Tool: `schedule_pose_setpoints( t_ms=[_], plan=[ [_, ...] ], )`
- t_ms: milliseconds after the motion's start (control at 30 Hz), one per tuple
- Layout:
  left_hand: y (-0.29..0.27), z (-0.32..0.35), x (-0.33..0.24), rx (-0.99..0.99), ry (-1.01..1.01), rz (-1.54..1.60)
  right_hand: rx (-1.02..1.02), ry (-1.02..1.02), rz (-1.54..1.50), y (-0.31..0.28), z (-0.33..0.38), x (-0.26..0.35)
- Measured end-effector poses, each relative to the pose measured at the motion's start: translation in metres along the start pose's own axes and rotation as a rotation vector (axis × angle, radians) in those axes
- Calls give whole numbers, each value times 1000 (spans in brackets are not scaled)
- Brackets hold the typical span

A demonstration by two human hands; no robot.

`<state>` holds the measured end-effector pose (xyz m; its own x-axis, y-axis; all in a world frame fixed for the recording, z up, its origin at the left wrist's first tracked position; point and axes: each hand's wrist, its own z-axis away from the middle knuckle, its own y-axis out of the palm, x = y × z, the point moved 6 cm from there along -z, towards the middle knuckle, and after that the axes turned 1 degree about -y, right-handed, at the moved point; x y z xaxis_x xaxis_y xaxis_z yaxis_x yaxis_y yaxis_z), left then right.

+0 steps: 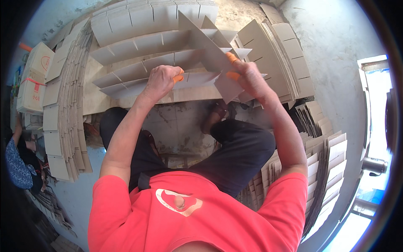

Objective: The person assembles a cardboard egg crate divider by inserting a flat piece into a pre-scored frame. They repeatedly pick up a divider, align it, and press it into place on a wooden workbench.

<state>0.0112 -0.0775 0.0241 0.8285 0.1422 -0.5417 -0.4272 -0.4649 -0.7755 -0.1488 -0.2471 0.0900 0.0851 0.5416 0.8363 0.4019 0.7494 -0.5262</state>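
Several long slotted cardboard strips stand on edge side by side on the bench, running left to right. My left hand, with orange covers on its fingertips, is closed in a pinch at the top edge of the nearest cardboard strip. In my right hand, also with orange finger covers, a cardboard cross strip is gripped near its close end. That strip lies slantwise across the right part of the long strips. Beside it a second cross strip stands in them. Whether the slots are fully interlocked is hidden.
Stacks of slotted cardboard stand left, at the back and right of the wooden bench. More cardboard bundles sit low at my right. A taped carton is at far left, near another person's patterned clothing.
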Motion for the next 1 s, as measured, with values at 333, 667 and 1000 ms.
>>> schedule_pose_setpoints(
  t_ms=[333, 667, 1000],
  plan=[
    [-9, 2, -6, -6, -6, 32, -42, 50, 721, -3, 20, -19],
    [-47, 26, 6, -125, 9, -163, -294, 406, 1485, -133, 74, -127],
    [-51, 39, 19, -102, -52, -141, -787, 408, 987, -174, 60, -60]
  ],
)
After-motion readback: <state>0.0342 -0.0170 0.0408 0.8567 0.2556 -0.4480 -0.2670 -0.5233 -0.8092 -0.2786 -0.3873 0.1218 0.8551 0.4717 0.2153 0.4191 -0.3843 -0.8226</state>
